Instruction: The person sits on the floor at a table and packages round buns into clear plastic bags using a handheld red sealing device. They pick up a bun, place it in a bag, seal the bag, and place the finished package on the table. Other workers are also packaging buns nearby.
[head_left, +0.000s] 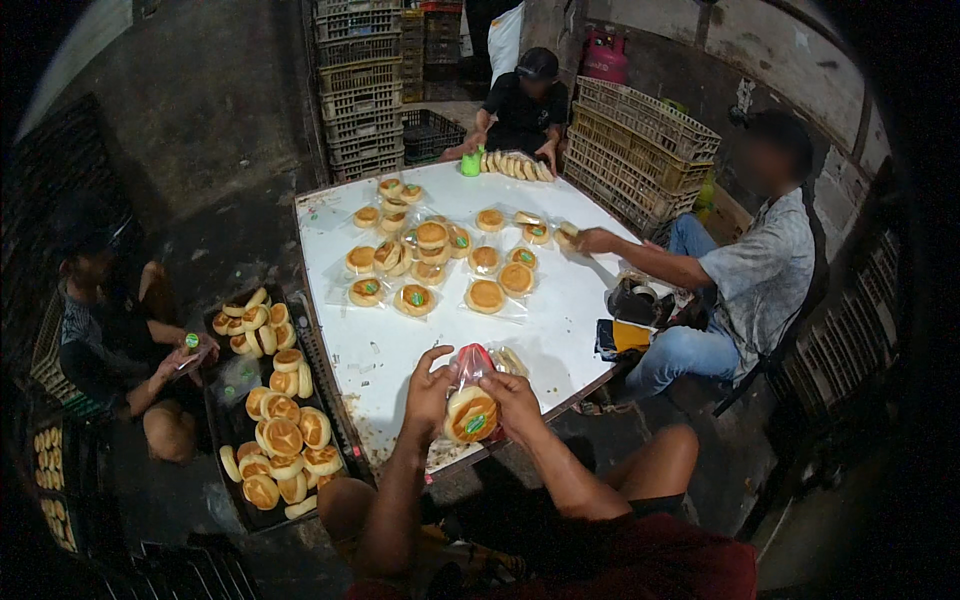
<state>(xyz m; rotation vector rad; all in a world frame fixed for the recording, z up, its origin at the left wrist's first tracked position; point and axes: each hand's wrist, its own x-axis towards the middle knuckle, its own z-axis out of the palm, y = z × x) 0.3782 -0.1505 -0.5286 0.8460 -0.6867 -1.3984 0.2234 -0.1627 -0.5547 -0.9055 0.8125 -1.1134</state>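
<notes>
Between my two hands is a round browned bun in a clear plastic bag (472, 416), which shows a green label. My left hand (431, 394) pinches the bag's upper left side, with its index finger raised. My right hand (514, 401) grips the bag's right side near its neck. Just behind my hands, a red thing (474, 355) shows at the table's near side; what it is I cannot tell. More bagged buns (510, 361) lie beside it, partly hidden by my right hand. Farther off, several bagged buns (431, 251) are spread and stacked on the white tabletop (420, 337).
A dark tray (311, 352) of loose buns stands at the left, where a person (112, 337) handles a bag. Another person (750, 277) reaches over the table from the right. At the far edge a person (525, 112) holds a green container (471, 163). Plastic crates (637, 150) stand behind.
</notes>
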